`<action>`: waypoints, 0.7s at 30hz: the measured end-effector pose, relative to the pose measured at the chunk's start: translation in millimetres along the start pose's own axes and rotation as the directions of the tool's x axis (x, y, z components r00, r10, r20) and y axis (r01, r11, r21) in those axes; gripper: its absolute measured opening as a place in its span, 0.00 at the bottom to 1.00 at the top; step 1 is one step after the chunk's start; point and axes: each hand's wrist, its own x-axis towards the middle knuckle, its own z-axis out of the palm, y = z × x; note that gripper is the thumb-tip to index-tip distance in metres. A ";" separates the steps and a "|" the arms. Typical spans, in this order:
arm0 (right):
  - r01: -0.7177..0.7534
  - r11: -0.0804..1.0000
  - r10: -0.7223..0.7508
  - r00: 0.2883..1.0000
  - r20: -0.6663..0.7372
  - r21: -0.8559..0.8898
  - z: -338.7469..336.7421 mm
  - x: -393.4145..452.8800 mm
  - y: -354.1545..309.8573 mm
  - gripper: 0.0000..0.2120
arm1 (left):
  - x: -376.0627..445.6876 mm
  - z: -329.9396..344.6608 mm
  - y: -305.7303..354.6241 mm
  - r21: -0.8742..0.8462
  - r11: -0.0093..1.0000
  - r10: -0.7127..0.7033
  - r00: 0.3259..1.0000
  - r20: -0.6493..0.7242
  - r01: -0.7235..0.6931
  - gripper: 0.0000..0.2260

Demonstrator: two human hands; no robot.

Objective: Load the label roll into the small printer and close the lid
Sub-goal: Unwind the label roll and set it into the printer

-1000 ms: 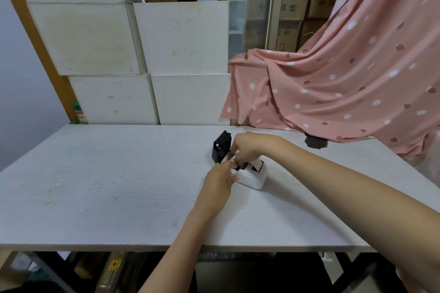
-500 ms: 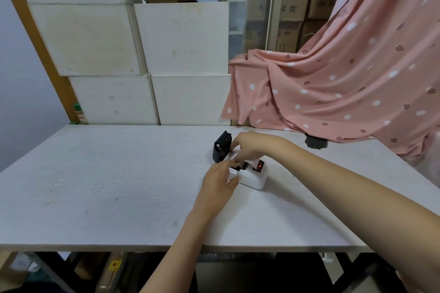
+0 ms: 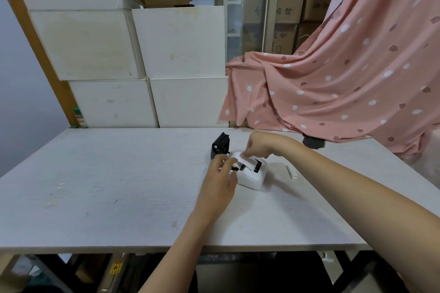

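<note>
a small white rounded plastic printer (image 3: 252, 177) sits on the pale grey wood-grain surface (image 3: 119, 185), a little right of the middle. its black hinged lid (image 3: 220, 146) stands open and upright at the printer's far left end. the white paper label roll (image 3: 239, 159) lies in the open top of the printer, with a loose white strip of it lifted above the opening.

the right hand (image 3: 259, 146) reaches in from the right and hovers directly over the printer, its fingers bent down and pinching the lifted end of the label strip. the left hand (image 3: 222, 177) comes in from below, resting against the near left corner of the printer; its fingers curl round the roll's left side at the opening, just beside the base of the lid. the two hands nearly touch over the roll, so most of the roll is hidden between them.

a small white stick-shaped piece (image 3: 291, 172) lies on the surface just to the right of the printer, apart from both hands. a pink spotted cloth (image 3: 345, 83) hangs behind the surface's far right edge.
</note>
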 end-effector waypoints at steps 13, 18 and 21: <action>-0.078 0.936 0.059 0.996 0.067 0.344 -4.3 7.1 11.6 0.14 | 2.0 5.9 -0.9 0.168 0.983 0.073 0.997 0.031 -0.078 0.15; -0.170 0.861 0.099 0.981 0.169 0.479 -8.8 6.6 20.8 0.09 | 3.1 7.5 -2.2 0.187 0.979 0.079 0.996 0.042 -0.085 0.15; -0.212 0.822 0.123 0.972 0.199 0.529 -8.2 8.8 21.7 0.08 | 3.1 7.9 -2.0 0.188 0.978 0.082 0.996 0.047 -0.089 0.15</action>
